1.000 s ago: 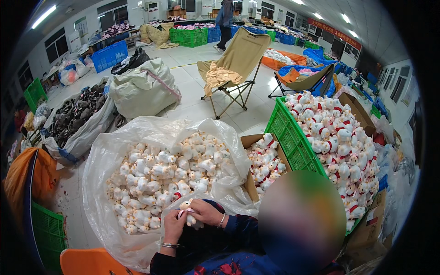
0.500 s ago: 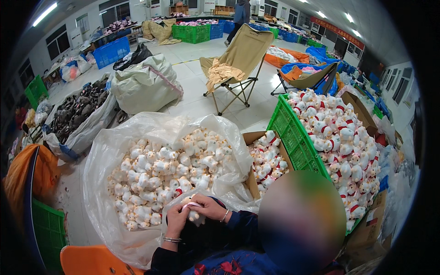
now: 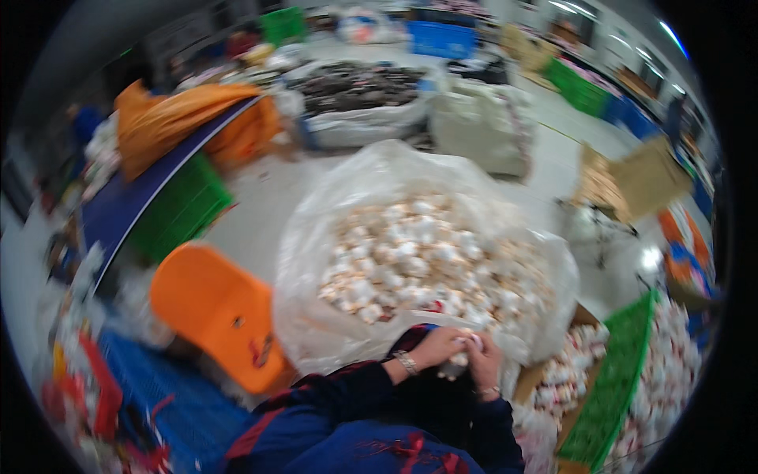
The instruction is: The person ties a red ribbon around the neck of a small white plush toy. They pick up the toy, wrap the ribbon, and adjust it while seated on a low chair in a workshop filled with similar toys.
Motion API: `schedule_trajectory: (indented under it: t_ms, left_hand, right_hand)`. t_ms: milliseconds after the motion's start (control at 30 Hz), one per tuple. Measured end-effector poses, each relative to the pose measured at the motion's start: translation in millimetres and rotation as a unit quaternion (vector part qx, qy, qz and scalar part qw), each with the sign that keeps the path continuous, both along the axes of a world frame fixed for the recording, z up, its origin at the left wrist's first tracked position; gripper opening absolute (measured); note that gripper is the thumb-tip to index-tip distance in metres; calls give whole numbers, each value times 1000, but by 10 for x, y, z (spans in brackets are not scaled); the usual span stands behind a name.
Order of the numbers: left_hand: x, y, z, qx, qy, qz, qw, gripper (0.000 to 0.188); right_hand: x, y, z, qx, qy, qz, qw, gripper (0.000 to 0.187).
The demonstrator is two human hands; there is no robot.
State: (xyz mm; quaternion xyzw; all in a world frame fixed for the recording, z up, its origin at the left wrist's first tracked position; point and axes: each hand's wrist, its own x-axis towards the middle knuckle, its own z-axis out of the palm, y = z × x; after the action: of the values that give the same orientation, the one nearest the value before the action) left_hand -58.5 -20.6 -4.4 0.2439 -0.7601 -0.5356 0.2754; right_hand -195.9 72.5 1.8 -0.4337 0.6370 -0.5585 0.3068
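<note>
Both hands meet at the near rim of a large clear plastic bag (image 3: 332, 316) that stands open on the floor. The left hand (image 3: 436, 346) is curled, fingers closed around a small white item (image 3: 460, 359); a metal bracelet (image 3: 406, 363) circles its wrist. The right hand (image 3: 485, 365) is also curled, fingers closed on the same white item from the other side, so the two hands touch each other with the item held between them. The picture is blurred, and the exact form of the item cannot be told. The bag is filled with a heap of similar small white pieces (image 3: 418, 257), which lies just beyond the hands. An orange plastic chair (image 3: 217, 312) stands just beside the bag on its left. A green crate (image 3: 612, 379) stands to the right of the hands, with more white pieces (image 3: 671, 355) heaped against its far side. A cardboard box (image 3: 564, 379) holding further white pieces lies between the bag and the green crate. Dark blue sleeves (image 3: 347, 395) cover both forearms.
</note>
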Motion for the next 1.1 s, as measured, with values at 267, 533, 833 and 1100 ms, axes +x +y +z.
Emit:
schedule_trajectory:
  t_ms: [267, 533, 833, 1100]
  left_hand:
    - [-28, -21, -56, 32, -29, 20, 999, 32]
    - [-122, 28, -86, 20, -38, 53, 998, 26]
    - [-88, 100, -67, 4, -51, 92, 994, 27]
    - [-17, 104, 58, 28, -34, 96, 994, 26]
  right_hand:
    - [-75, -73, 25, 34, -108, 50, 992, 12]
    - [-222, -132, 219, 68, -67, 134, 986, 9]
    - [-257, -169, 149, 100, -107, 99, 984, 8]
    - [-240, -154, -58, 24, -119, 44, 992, 15]
